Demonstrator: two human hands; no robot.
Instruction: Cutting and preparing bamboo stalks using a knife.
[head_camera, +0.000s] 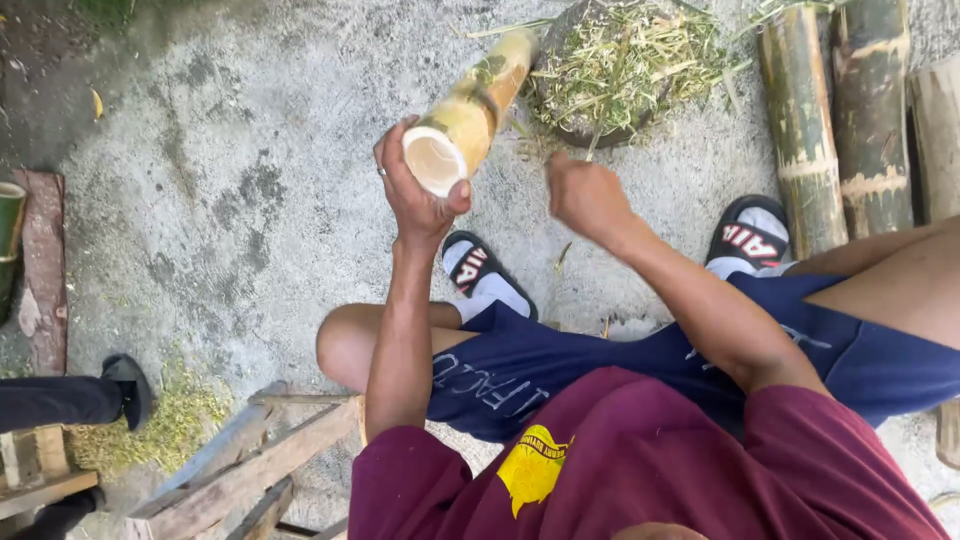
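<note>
The left hand (418, 195) wraps its fingers around the open end of a hollow bamboo tube (467, 112), which leans up and away over the concrete ground (250, 150). The right hand (587, 195) is closed in a fist just beside it; I cannot tell what it holds. A pile of bamboo shavings (625, 65) lies behind, with thick bamboo poles (835, 120) to the right.

You're outdoors on sunlit rough concrete ground (250, 150); bamboo logs (835, 120) upper right, wooden frame (240, 470) lower left, shavings pile (625, 65) ahead.
</note>
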